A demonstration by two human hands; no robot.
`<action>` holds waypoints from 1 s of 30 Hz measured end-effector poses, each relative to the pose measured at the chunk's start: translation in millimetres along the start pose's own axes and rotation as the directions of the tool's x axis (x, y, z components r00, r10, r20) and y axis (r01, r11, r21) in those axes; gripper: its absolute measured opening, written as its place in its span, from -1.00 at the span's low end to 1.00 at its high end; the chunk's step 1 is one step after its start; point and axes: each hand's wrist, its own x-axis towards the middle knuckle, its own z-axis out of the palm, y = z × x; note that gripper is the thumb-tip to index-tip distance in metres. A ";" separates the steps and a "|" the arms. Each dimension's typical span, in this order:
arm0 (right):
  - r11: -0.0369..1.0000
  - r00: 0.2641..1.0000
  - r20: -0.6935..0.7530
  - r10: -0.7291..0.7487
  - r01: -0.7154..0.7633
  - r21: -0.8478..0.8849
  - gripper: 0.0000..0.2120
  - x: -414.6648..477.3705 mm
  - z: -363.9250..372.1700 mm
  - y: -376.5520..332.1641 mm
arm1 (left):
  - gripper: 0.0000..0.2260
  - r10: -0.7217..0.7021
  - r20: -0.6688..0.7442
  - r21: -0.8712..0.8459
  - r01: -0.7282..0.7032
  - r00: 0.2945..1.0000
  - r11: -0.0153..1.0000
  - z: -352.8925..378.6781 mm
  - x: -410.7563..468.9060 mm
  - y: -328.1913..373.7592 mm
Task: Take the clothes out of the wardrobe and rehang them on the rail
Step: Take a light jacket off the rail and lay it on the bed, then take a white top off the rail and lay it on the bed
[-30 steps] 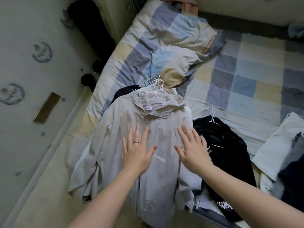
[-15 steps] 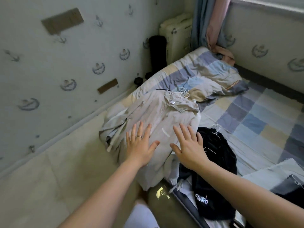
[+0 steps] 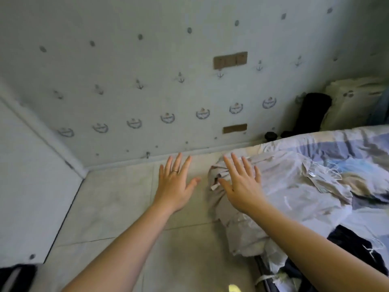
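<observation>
Neither hand holds anything: the left hand [image 3: 174, 186] is spread over the floor [image 3: 117, 207], and the right hand [image 3: 242, 188] is spread above the pale jackets [image 3: 294, 197] heaped at the bed's [image 3: 347, 140] left edge, though contact with the cloth is hard to judge. To rehang them well, gather the hanger hooks [image 3: 333, 171] first, so that sleeves lift clear instead of dragging.

Surface materials in view.
Beige jacket [image 3: 294, 197]: thin crinkled cloth; floor tiles [image 3: 117, 207]: smooth, matt; wallpaper [image 3: 126, 60]: matt, printed.
</observation>
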 end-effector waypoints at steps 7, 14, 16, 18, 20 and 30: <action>0.922 0.923 -0.075 -0.378 0.382 0.056 -0.36 18.6 -11.5 -181.4 | -0.34 -0.218 -0.302 0.055 0.245 0.928 0.968 -131.7 -91.2 -105.6; 0.717 0.718 -0.247 -0.650 0.688 0.112 -0.29 2.3 -59.4 -367.4 | -0.36 -0.222 -0.595 0.201 0.411 0.772 0.889 -285.4 -206.6 -186.4; 0.634 0.633 -0.307 -0.711 0.766 0.111 -0.32 -5.0 -79.6 -419.0 | -0.36 -0.205 -0.667 0.243 0.468 0.717 0.849 -330.4 -242.7 -202.6; 0.546 0.538 -0.377 -0.754 0.832 0.094 -0.33 -16.6 -102.7 -472.9 | -0.38 -0.177 -0.729 0.276 0.519 0.662 0.809 -375.5 -280.0 -218.6; 0.467 0.448 -0.441 -0.778 0.881 0.070 -0.34 -31.6 -123.6 -525.3 | -0.39 -0.137 -0.781 0.301 0.560 0.609 0.772 -417.9 -317.5 -233.4; 0.290 0.132 -0.636 -0.760 0.945 -0.150 -0.38 -104.4 -195.0 -763.3 | -0.39 0.109 -0.902 0.372 0.626 0.417 0.686 -598.8 -453.0 -348.2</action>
